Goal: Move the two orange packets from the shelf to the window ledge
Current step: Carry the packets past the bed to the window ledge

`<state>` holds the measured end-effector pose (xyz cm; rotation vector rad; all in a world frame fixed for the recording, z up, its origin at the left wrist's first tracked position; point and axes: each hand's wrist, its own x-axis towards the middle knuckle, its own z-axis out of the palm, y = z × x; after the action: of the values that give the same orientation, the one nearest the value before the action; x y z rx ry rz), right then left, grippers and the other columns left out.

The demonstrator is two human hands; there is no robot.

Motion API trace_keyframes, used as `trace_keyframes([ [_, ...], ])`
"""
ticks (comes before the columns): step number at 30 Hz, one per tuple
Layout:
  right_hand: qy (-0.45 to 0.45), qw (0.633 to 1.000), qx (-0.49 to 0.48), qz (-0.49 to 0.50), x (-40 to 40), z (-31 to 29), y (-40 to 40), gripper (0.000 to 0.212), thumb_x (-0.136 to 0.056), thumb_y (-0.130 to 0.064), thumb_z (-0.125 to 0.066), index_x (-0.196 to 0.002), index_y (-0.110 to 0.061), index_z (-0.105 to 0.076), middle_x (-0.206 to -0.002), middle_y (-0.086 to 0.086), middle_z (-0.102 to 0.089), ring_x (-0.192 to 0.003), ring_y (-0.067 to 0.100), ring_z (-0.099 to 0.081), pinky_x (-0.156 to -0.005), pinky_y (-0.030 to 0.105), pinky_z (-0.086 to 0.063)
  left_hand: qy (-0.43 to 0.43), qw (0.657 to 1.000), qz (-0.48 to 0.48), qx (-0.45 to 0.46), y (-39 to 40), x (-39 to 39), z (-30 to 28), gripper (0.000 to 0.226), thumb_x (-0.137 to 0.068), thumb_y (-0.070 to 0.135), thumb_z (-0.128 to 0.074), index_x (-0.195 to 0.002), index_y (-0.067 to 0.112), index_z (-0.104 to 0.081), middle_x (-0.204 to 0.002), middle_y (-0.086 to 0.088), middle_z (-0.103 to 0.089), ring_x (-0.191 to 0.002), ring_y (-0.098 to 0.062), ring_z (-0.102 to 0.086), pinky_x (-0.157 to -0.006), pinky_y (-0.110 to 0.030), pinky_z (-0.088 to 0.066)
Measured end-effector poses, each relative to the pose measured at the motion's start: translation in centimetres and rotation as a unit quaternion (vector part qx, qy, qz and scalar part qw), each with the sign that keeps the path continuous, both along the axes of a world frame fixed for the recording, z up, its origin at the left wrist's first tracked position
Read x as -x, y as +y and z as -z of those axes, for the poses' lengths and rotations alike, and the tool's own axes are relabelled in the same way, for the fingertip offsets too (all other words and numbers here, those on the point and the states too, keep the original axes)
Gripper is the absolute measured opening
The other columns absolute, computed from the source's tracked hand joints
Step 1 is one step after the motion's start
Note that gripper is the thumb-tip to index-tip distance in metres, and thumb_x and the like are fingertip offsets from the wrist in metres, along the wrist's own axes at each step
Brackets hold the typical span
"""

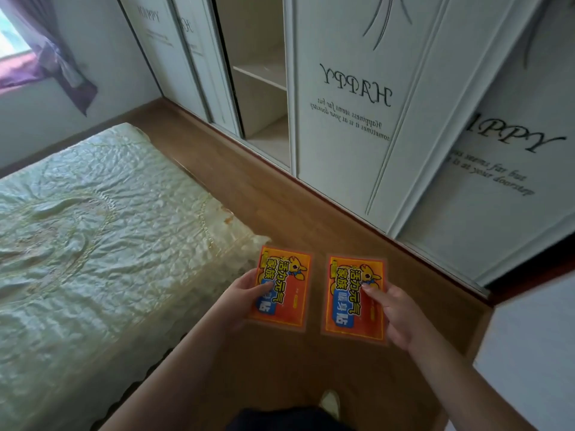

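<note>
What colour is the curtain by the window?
Purple; the curtain shows at the upper left of the head view.

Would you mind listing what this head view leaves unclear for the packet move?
- Window ledge: cut off by the left edge, draped by the curtain.
- Left packet: its near-left corner is hidden by the left hand.
- Right packet: its right edge is hidden by the right hand.

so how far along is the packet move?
Done: both packets are off the shelf. In hand: left hand holds one packet, right hand the other packet, over the floor beside the bed. Left: carry them to the window ledge, far left, and put them down.
</note>
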<state>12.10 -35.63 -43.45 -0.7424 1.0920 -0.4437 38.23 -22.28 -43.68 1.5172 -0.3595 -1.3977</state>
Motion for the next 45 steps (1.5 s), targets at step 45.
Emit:
trace_keyframes([
  [45, 0.012, 0.985, 0.039, -0.170, -41.7, 0.8, -56.3, 0.017, -0.094, -0.012, -0.056, -0.110, -0.010, -0.062, -0.095, 0.014, -0.076, -0.087, 0.032, -0.073, -0.074, 0.049, -0.058, 0.045, 0.981, -0.181, 0.048, -50.8, -35.0, 1.2, 0.026, -0.091, 0.004, -0.057, -0.114, 0.014, -0.061, -0.099, -0.015, -0.076, -0.080, -0.027, -0.074, -0.071, -0.041, -0.062],
])
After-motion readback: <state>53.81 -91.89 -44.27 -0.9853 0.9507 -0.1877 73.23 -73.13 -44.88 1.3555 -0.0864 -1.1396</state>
